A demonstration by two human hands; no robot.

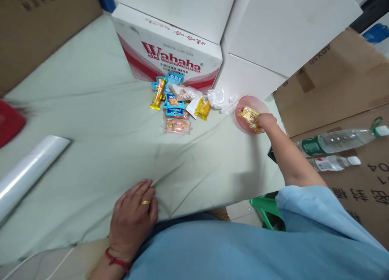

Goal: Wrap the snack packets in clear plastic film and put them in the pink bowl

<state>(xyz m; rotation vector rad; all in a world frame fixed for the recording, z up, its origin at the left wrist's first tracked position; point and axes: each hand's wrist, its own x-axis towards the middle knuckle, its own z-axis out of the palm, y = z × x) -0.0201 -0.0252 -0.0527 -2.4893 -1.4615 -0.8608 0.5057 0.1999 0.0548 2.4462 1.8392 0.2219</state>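
My right hand (267, 121) reaches into a pink translucent bowl (241, 124) at the right end of the table. Its fingers close on a yellow snack packet (249, 114) inside the bowl; the fingertips are partly hidden. My left hand (133, 209) lies palm down on the table's near edge, fingers stretched out, holding nothing. Left of the bowl is a pile of wrapped snacks: a yellow stick-shaped packet (158, 94), blue packets (174, 101), a yellow packet (202, 108) and a clear-wrapped pink packet (178, 126). Crumpled clear plastic (218, 98) sits between pile and bowl.
A Wahaha carton (170, 55) and white boxes (261, 33) stand behind the pile. Plastic bottles (340, 141) are at right beside brown cartons (316, 85). A shiny roll (33, 168) and a red object (10, 122) lie at left. A green stool (264, 211) is below the table.
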